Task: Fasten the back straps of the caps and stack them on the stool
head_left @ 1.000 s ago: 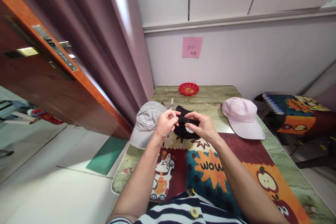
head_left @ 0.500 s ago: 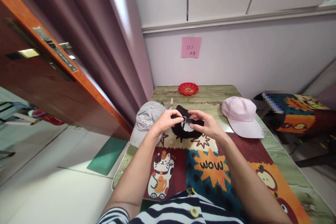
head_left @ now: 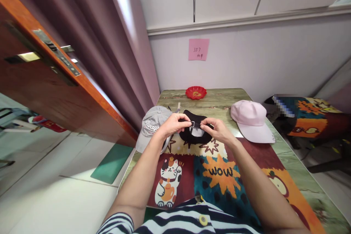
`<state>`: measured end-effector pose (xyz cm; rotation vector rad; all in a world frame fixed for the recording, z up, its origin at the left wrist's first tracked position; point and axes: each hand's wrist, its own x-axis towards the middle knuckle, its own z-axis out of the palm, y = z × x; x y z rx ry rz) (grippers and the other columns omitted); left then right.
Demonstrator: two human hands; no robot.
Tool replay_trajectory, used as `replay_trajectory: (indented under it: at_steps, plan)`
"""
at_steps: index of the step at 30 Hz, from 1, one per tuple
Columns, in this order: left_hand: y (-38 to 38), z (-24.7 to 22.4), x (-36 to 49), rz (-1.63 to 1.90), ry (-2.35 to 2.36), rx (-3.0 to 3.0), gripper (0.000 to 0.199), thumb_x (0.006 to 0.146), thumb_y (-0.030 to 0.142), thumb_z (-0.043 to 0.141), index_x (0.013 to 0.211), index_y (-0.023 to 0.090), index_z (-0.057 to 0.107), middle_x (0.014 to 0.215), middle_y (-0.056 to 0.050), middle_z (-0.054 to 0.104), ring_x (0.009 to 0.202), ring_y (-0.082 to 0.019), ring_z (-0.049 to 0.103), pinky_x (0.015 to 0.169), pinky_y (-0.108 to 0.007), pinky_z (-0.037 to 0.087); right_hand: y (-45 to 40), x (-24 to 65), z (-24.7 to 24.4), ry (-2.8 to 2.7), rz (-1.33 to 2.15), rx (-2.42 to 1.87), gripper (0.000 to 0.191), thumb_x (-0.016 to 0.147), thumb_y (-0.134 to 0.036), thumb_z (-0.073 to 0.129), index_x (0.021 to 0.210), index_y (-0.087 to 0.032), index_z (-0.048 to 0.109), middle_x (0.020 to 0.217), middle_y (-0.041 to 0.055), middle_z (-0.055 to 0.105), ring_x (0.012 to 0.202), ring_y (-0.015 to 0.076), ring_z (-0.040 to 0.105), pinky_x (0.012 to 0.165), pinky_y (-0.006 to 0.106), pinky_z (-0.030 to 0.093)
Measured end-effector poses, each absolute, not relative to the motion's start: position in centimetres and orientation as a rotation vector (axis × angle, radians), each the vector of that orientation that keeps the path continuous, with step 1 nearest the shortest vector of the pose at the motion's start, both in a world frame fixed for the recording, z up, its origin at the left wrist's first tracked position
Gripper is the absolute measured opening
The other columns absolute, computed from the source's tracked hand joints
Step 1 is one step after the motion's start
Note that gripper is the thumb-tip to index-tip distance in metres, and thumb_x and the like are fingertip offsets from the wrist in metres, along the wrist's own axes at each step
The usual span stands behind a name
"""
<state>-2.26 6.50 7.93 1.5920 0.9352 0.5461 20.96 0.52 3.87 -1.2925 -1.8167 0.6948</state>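
Observation:
A black cap (head_left: 195,139) lies on the table between my hands, its inside and rear opening facing me. My left hand (head_left: 178,123) pinches the cap's strap by its metal buckle (head_left: 192,123). The fingertips of my right hand (head_left: 214,128) are closed on the strap's other side. A grey cap (head_left: 155,124) with white lettering sits beside my left wrist, partly hidden by it. The pink cap (head_left: 251,119) rests to the right of my right hand, its brim toward the front right.
A red scalloped dish (head_left: 196,93) stands at the table's back edge. A colourful patterned mat (head_left: 186,175) covers the table's front. The brown door (head_left: 55,91) and a curtain (head_left: 131,62) are at the left. Another mat-covered table (head_left: 309,117) stands at the right.
My right hand's fingers have drawn together on the strap, where they were more spread before. My left hand has barely moved. The view has shifted slightly.

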Motion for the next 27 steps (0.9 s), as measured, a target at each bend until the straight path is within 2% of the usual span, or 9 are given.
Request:
replay_trajectory:
  at_steps: [3,6,10,15,16,18,21,27]
  plan:
    - [6.0,8.0,-1.7,0.551,0.935,1.611,0.022,0.079,0.032,0.073,0.091,0.015,0.066,0.061,0.002,0.06,0.049,-0.009,0.056,0.047,-0.019,0.044,0.0,20.1,4.8,-1.82,0.468,-1.327,0.023,0.091,-0.034,0.061,0.108,-0.024,0.072,0.108,0.0058,0.076,0.1,0.0245,0.07,0.089,0.037,0.051]
    - [5.4,8.0,-1.3,0.58,0.909,1.585,0.02,0.08,0.027,0.07,0.092,0.016,0.059,0.062,0.002,0.061,0.049,-0.01,0.06,0.049,-0.021,0.049,-0.7,18.8,6.0,-1.798,0.289,-1.437,0.021,0.09,-0.037,0.065,0.105,-0.026,0.073,0.106,0.0066,0.077,0.096,0.0258,0.069,0.083,0.037,0.051]
    - [5.0,7.7,-1.2,0.622,0.9,1.582,0.019,0.081,0.026,0.069,0.089,0.017,0.054,0.061,0.002,0.061,0.049,-0.01,0.061,0.047,-0.019,0.048,-1.1,17.3,6.9,-1.815,0.466,-1.508,0.018,0.086,-0.033,0.068,0.102,-0.028,0.072,0.095,0.0038,0.078,0.071,0.0206,0.068,0.066,0.032,0.047]
    - [4.5,7.7,-1.3,0.686,0.924,1.576,0.018,0.081,0.026,0.069,0.089,0.017,0.056,0.062,0.003,0.059,0.05,-0.01,0.059,0.049,-0.02,0.051,-0.8,16.8,6.6,-1.705,0.698,-1.413,0.026,0.082,-0.025,0.062,0.107,-0.026,0.068,0.075,-0.0018,0.07,0.056,0.0153,0.061,0.061,0.029,0.046]
    - [4.3,7.9,-1.3,0.713,0.944,1.583,0.018,0.08,0.027,0.069,0.089,0.016,0.058,0.066,0.002,0.061,0.052,-0.009,0.059,0.049,-0.02,0.051,-0.7,16.7,6.4,-1.661,0.757,-1.387,0.026,0.081,-0.027,0.062,0.106,-0.025,0.068,0.073,-0.0025,0.068,0.054,0.0145,0.061,0.06,0.028,0.046]
    - [3.7,8.3,-1.3,0.789,0.99,1.605,0.018,0.079,0.028,0.07,0.088,0.015,0.061,0.087,-0.005,0.068,0.059,-0.009,0.06,0.048,-0.019,0.051,-0.6,16.8,6.1,-1.567,0.885,-1.33,0.025,0.081,-0.031,0.063,0.105,-0.025,0.068,0.072,-0.0032,0.065,0.052,0.0137,0.06,0.056,0.027,0.047]
    - [2.9,8.9,-1.4,0.871,1.027,1.627,0.018,0.077,0.029,0.07,0.082,0.012,0.065,0.125,-0.013,0.061,0.067,-0.008,0.061,0.046,-0.019,0.05,-0.6,16.7,5.8,-1.44,1.039,-1.249,0.028,0.08,-0.035,0.064,0.105,-0.024,0.069,0.07,-0.0031,0.063,0.054,0.0139,0.061,0.055,0.027,0.049]
    - [2.0,9.1,-1.5,0.871,1.022,1.595,0.02,0.077,0.03,0.07,0.076,0.01,0.07,0.131,-0.015,0.059,0.055,-0.002,0.053,0.043,-0.018,0.046,-0.6,17.0,6.2,-1.372,1.237,-1.144,0.027,0.08,-0.038,0.068,0.099,-0.02,0.071,0.075,-0.0001,0.069,0.067,0.0148,0.065,0.071,0.029,0.055]
